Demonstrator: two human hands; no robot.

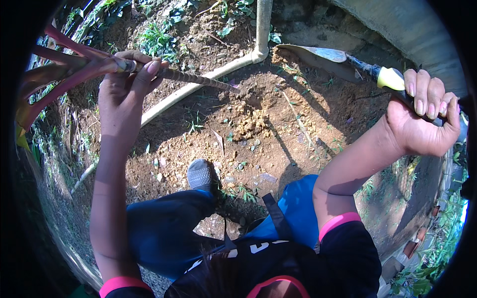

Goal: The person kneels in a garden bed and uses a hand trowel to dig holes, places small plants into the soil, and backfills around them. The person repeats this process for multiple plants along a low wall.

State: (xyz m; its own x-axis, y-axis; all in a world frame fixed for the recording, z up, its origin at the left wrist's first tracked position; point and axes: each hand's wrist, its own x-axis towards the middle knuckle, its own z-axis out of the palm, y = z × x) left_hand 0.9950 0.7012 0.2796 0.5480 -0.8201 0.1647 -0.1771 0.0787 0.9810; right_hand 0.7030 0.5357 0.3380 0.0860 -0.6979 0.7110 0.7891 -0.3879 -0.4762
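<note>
At the upper left my left hand (128, 78) grips the ringed stem of a plant cutting (201, 80). Its reddish leaf stalks (70, 69) spread to the left, and the stem's lower end points down to the right, over a small dug hollow (255, 100) in the soil. My right hand (425, 108) is closed round the black handle of a garden trowel (328, 54) with a yellow collar. The trowel's metal blade points left, its tip by a clod of earth near the pipe elbow. Loose crumbled soil (251, 124) lies just below the hollow.
A pale plastic pipe (179, 95) runs diagonally over the ground and bends upward at an elbow (259, 55). A curved concrete edge (406, 26) stands at the upper right. Grass tufts (154, 37) grow near the top. My shoe (200, 175) rests on the soil below. Bricks (410, 249) line the lower right.
</note>
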